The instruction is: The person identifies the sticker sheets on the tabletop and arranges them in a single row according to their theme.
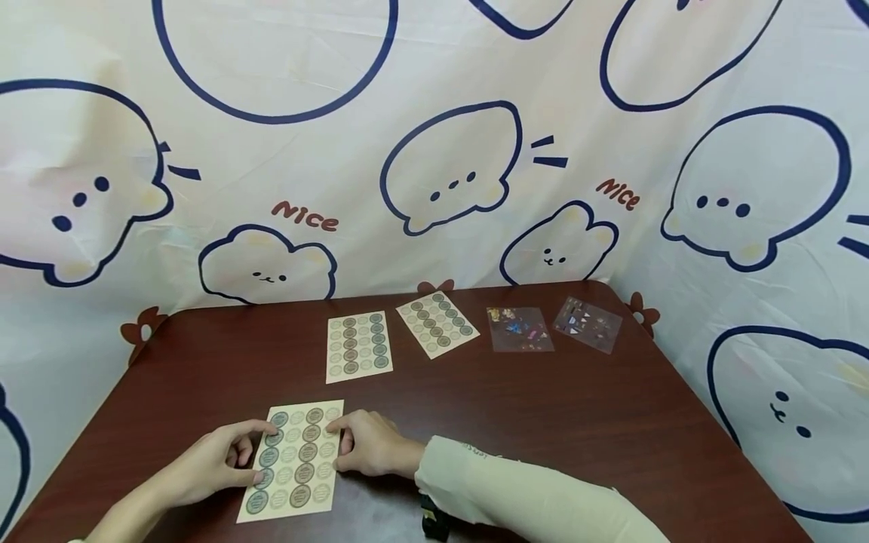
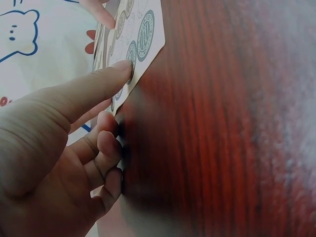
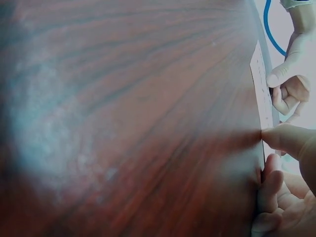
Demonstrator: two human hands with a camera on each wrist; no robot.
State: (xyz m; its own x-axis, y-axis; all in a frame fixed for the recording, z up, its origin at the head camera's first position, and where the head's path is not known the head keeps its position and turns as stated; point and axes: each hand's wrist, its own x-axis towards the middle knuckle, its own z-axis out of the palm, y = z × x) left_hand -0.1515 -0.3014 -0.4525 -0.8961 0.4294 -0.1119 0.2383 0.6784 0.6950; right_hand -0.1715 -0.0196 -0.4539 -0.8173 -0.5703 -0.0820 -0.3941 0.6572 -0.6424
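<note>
A cream sticker sheet with rows of round green and brown stickers lies flat on the dark red table, close to me. My left hand rests at its left edge, index tip and thumb tip touching the paper. In the left wrist view the left hand presses a straight thumb onto the sticker sheet, its other fingers curled beside the edge. My right hand, in a cream sleeve, touches the right edge with its fingertips. In the right wrist view the right hand meets the sticker sheet edge-on.
Two more round-sticker sheets lie further back on the table. To their right are two clear sticker packs. A cartoon-printed white cloth hangs behind and to both sides.
</note>
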